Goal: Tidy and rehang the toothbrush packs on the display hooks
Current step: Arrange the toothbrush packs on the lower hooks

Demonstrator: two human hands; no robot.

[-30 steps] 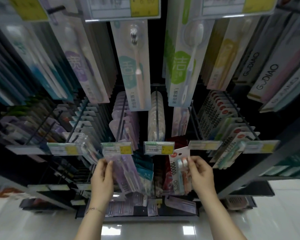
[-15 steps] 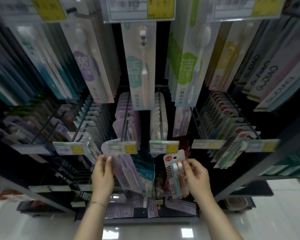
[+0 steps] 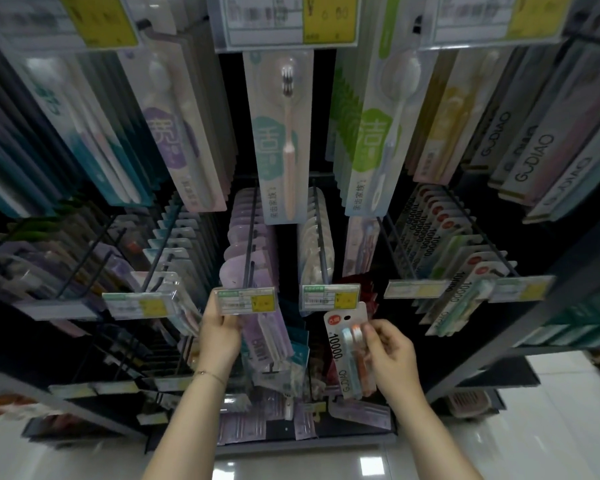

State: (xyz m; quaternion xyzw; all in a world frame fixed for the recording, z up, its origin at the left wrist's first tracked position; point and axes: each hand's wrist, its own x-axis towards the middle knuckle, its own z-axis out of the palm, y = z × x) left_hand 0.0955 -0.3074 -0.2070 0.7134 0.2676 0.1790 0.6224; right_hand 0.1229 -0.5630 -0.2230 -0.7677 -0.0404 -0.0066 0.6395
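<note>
My right hand [image 3: 392, 355] pinches a white toothbrush pack [image 3: 347, 344] printed "10000", with a blue and an orange brush inside. The pack hangs free just below the middle hook's price tag [image 3: 329, 297], its hang hole up. My left hand [image 3: 219, 334] grips the top edge of a purple toothbrush pack [image 3: 267, 336] right under another price tag [image 3: 245, 299]. That purple pack is the front one of a row on a hook [image 3: 248, 237]. A matching row of "10000" packs [image 3: 440, 244] hangs on the hook to the right.
Long toothbrush packs [image 3: 281, 133] hang from the upper row of hooks above my hands. More packed hooks [image 3: 160, 244] stand to the left. Lower hooks with packs [image 3: 243, 424] sit below my wrists. Glossy white floor [image 3: 534, 445] lies underneath.
My right hand has carried the "10000" pack slightly left and up toward the middle tag. My left hand has risen to the purple pack's top edge under its tag.
</note>
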